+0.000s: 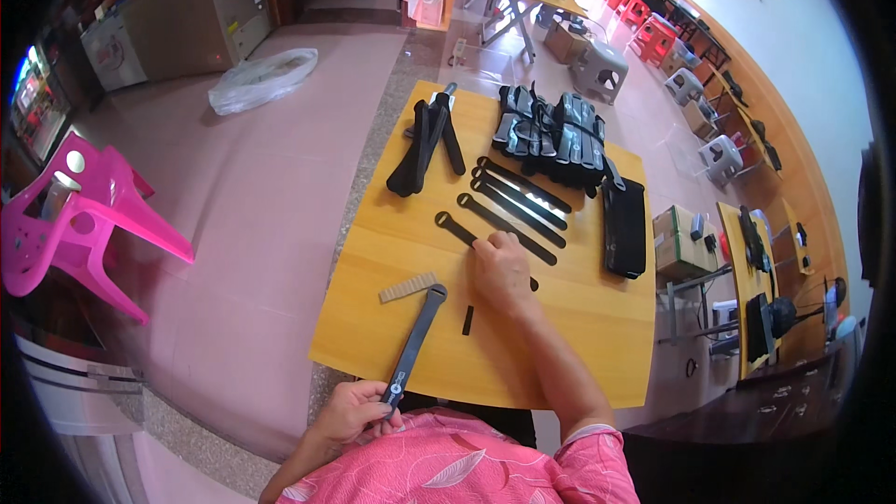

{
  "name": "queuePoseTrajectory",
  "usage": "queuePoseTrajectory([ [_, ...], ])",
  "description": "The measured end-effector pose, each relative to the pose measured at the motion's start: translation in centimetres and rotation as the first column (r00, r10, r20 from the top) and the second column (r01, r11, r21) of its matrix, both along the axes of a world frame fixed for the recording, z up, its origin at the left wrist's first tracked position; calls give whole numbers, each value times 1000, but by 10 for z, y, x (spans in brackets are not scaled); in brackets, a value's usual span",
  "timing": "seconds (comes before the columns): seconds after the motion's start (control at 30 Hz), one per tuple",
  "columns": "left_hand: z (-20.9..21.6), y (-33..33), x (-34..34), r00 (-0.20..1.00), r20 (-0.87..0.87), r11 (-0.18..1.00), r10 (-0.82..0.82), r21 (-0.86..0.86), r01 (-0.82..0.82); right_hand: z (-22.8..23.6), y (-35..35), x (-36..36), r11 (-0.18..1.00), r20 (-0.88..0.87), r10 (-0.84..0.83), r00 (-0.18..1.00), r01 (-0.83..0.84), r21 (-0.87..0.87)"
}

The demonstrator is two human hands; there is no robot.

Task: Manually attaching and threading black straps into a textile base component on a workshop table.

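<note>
- Evidently the person is handling straps one at a time: one grey strap (415, 341) is in the left hand (359, 413), while the right hand (502, 271) is out at a black strap (455, 228).
- The left fingers are closed, thumb on top, pinching the near end of the grey strap at the near edge of the table (373, 355). Its ringed end points far, just beside a tan strip (408, 287); whether the two touch is hard to tell.
- The right fingers are bunched and drawn together over the middle of the black strap, its ringed end showing to the left. The fingertips are partly hidden, so one cannot tell whether they grip it or only press.
- The black strap is the nearest in a slanting row; other straps (509, 229) lie beyond it, rings to the left. A short black strip (468, 320) lies near, left of the right forearm.
- Farther off stand a strap bundle (429, 145) at left, a strap pile (551, 135) at right, and a black pad (624, 229) along the right edge.
- By judgement, lifting the black strap calls for a firm pinch on its flat band, without dragging its neighbours, while the left grip stays steady.
</note>
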State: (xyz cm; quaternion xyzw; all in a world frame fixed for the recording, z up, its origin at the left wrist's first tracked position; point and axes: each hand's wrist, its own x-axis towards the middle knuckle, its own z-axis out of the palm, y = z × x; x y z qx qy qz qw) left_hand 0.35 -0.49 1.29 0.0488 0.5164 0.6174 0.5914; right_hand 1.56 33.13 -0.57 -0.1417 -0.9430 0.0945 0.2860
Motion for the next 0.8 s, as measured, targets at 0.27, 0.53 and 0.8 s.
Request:
queuePoseTrajectory([
  [0.27,-1,-1,0,998,65,996,-7,93,1,4,13,0,1000,16,-28,999,28,-12],
  [0.53,-4,5,-6,992,106,987,-65,152,48,71,-58,49,771,-21,533,846,-496,-399],
  [0.8,18,22,-22,932,363,874,13,448,-186,70,-108,78,813,139,559,817,-508,-285],
])
